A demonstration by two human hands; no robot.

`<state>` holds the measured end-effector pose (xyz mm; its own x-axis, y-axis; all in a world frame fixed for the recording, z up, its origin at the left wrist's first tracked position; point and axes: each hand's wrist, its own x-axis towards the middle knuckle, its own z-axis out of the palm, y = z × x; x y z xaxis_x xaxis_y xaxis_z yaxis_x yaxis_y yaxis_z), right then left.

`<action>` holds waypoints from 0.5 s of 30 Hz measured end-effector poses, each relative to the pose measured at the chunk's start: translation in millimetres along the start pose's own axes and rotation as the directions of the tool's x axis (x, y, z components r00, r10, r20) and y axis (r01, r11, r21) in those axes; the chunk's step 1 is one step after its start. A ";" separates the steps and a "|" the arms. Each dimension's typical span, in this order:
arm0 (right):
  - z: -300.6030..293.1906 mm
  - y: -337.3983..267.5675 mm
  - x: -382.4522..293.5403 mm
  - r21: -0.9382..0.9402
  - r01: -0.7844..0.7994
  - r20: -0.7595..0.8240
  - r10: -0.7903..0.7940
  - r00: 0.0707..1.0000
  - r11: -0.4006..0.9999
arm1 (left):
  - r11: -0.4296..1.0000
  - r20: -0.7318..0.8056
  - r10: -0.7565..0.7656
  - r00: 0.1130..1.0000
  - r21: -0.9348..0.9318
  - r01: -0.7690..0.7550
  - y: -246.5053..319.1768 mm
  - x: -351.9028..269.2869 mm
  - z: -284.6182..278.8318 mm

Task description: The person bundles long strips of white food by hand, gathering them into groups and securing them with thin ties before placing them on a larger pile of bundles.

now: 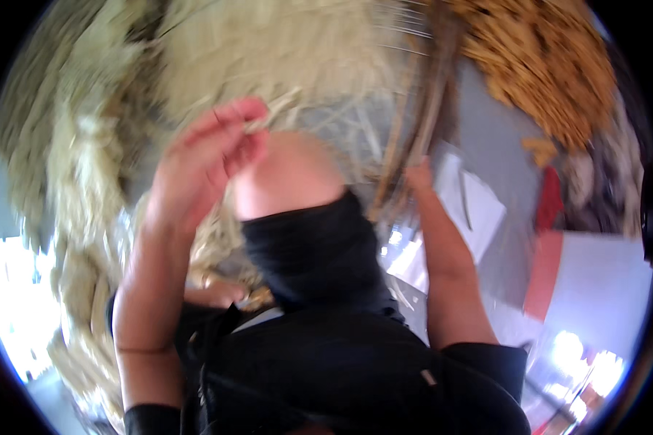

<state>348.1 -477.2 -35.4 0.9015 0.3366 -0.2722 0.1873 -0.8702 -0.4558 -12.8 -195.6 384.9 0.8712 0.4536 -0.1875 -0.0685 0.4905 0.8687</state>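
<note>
My left hand (209, 157) is raised beside my bare knee, its fingers curled. Something pale shows between its fingertips, but blur hides whether it is a held strand or the fibres behind. My right hand (418, 175) is closed round the lower end of a bundle of long brown fibres (438, 81), which stretches away from me. Beyond my knee spreads a wide layer of cream-coloured fibres (272, 49). Thin metal-like prongs or wires (405, 27) show near the upper part of the brown bundle.
Pale fibre hanks (92, 163) lie along the left. A heap of orange-brown fibres (544, 60) is at the upper right. White sheets (470, 209) lie on the grey floor (487, 125) by my right forearm, with a red-edged white panel (593, 283) farther right.
</note>
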 end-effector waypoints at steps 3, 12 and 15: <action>-25.0 -59.3 17.3 0.160 0.217 -0.040 -0.213 0.976 0.963 | 0.993 -0.350 0.115 0.930 0.021 -0.115 19.8 -5.4 -120.3; -105.1 -449.3 -80.2 0.208 0.364 0.761 -0.384 0.523 0.908 | 0.345 -0.643 0.096 0.760 0.737 0.581 -79.9 -27.6 -434.7; -33.4 -487.5 -86.4 -0.120 0.537 0.865 -0.178 0.470 0.835 | -0.015 -0.659 -0.049 0.751 0.752 0.659 -117.3 11.8 -442.2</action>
<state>191.9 -94.2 238.6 0.0529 0.6241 -0.7795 0.6869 -0.5894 -0.4253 -209.4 81.2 78.1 0.3371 0.8066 -0.4855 0.9407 -0.2680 0.2080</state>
